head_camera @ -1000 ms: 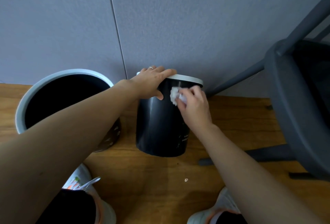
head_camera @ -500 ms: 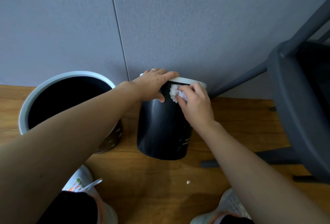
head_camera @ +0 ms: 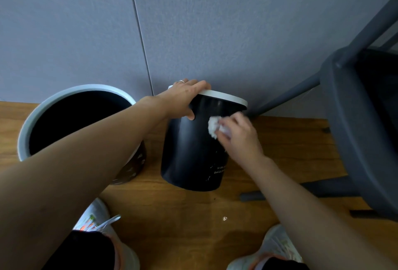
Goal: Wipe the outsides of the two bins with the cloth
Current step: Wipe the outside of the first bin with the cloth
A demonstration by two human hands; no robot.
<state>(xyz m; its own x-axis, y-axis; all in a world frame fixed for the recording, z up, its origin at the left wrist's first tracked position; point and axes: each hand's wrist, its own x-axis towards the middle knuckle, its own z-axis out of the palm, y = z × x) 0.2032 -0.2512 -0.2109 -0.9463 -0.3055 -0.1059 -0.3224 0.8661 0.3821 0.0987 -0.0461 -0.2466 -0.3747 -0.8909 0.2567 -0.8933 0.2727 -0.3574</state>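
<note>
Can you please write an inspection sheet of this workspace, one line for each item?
Surface: wooden floor, bare in the middle.
Job's things: black bin with white rim, tilted, against the wall; larger grey-rimmed bin beside it, open, partly hidden by the left arm; white cloth crumpled, pressed on the black bin's side.
Clutter: one small pale scrap on the floor.
Hands: left hand grips the black bin's rim; right hand holds the cloth.
Cables: nothing seen.
Surroundings: grey wall behind; dark grey chair to the right; the person's shoes at the bottom edge.
</note>
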